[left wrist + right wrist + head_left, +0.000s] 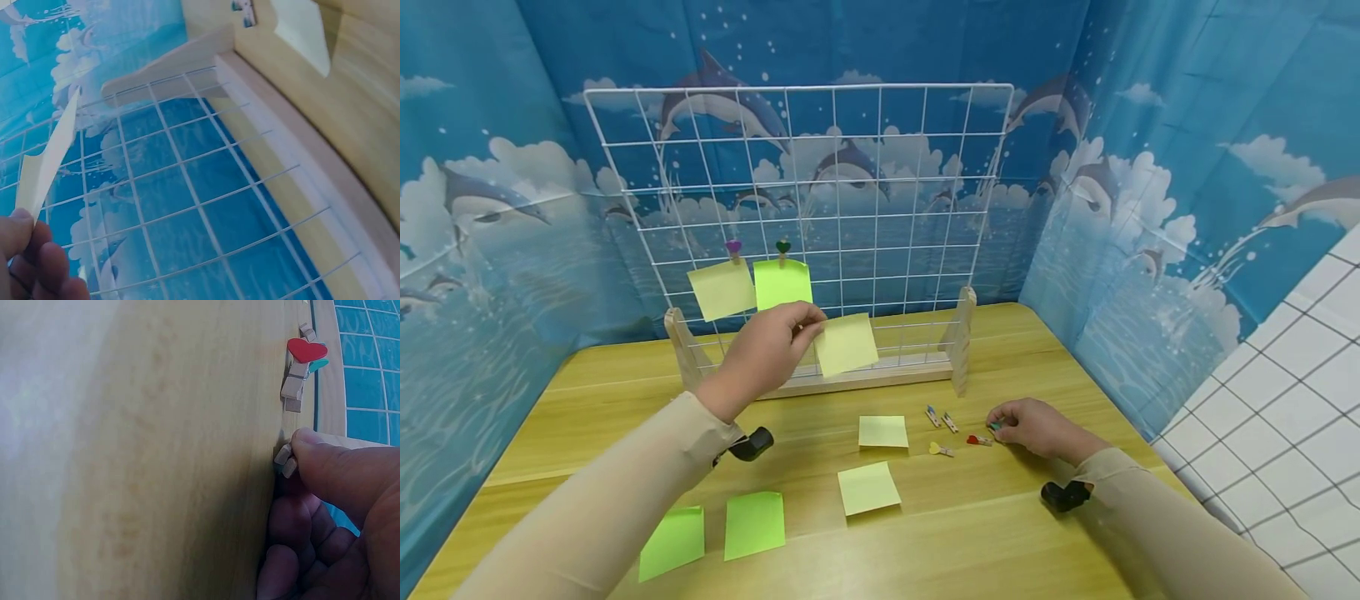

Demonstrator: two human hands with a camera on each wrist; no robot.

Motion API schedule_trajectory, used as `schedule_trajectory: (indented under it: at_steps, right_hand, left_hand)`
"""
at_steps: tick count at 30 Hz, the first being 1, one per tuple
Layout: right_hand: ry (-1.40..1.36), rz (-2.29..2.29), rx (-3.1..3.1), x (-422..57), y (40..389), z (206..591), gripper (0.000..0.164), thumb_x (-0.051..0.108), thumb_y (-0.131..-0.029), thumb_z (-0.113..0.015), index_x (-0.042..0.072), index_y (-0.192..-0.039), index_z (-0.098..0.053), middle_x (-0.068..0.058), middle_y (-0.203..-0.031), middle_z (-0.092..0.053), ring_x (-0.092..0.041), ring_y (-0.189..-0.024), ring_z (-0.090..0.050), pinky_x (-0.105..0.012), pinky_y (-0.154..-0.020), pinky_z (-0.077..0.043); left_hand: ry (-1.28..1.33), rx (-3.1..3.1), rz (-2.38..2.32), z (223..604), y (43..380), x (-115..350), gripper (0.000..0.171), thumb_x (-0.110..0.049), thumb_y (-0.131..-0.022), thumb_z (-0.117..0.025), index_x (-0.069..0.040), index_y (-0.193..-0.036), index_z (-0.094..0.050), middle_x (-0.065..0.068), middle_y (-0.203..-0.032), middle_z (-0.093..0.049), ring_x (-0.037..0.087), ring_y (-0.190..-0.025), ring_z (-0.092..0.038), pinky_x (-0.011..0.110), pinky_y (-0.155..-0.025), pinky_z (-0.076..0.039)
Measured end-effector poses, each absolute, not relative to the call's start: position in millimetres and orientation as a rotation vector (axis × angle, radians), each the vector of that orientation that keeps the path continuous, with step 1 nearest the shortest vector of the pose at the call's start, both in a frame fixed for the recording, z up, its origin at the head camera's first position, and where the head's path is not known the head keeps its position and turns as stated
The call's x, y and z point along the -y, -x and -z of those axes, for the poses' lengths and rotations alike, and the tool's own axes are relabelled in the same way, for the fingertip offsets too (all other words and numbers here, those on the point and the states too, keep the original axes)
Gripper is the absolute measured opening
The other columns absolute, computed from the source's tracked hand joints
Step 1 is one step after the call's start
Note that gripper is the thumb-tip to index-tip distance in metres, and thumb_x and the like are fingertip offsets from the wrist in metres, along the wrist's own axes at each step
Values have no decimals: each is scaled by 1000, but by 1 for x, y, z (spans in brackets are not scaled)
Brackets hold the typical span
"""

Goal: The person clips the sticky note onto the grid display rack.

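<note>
My left hand (771,350) pinches a pale yellow sticky note (847,344) by its left edge, in front of the lower part of the white wire grid (880,179). In the left wrist view the same note is seen nearly edge-on between thumb and fingers. Low over the table at the right, my right hand (1033,423) pinches a small wooden clothespin (286,461) between thumb and fingertips; a bit of teal shows on it in the head view. Just left of that hand lies a clothespin with a red heart (977,440).
Purple-heart (733,247) and green-heart clothespins (783,248) hold a yellow note (722,289) and a green note (782,282) on the grid. Yellow notes (868,487) and green notes (755,525) lie on the table, with a yellow-heart clothespin (940,450) and two others (942,419).
</note>
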State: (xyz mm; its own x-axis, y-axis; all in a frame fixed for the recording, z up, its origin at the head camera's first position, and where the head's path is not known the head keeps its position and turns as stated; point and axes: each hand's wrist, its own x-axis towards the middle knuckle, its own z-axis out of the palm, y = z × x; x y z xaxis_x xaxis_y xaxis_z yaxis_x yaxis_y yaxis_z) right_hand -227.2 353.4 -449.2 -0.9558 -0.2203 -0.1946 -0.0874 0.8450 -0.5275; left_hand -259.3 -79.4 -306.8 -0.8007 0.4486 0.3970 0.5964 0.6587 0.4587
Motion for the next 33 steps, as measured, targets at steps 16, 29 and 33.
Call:
schedule_trajectory:
  at_steps: [16,29,33]
  right_hand:
    - [242,776,-2778,-354,226,449,18,12,-98,-74,9,-115,-74,1,-90,-68,-15,-78,-54,-31,-72,-45]
    - [231,795,-2778,-353,225,449,18,12,-98,-73,9,-116,-75,1,-86,-65,-16,-77,-53,-32,-72,-43]
    - [224,794,-2778,-353,225,450,18,12,-98,-73,9,-115,-75,1,-86,-65,-15,-77,-53,-30,-73,-43]
  left_hand:
    - [733,2664,742,271,286,70,20,-25,-112,-54,-14,-123,-67,6,-116,-74,22,-67,-56,38,-65,-47]
    - [629,2668,836,266,312,68,34,-28,-112,-54,-12,-143,-56,11,-129,-71,25,-84,-70,40,-68,-51]
    - [625,2680,806,263,315,67,38,-29,-112,-53,-14,-148,-55,11,-129,-72,24,-81,-69,39,-66,-50]
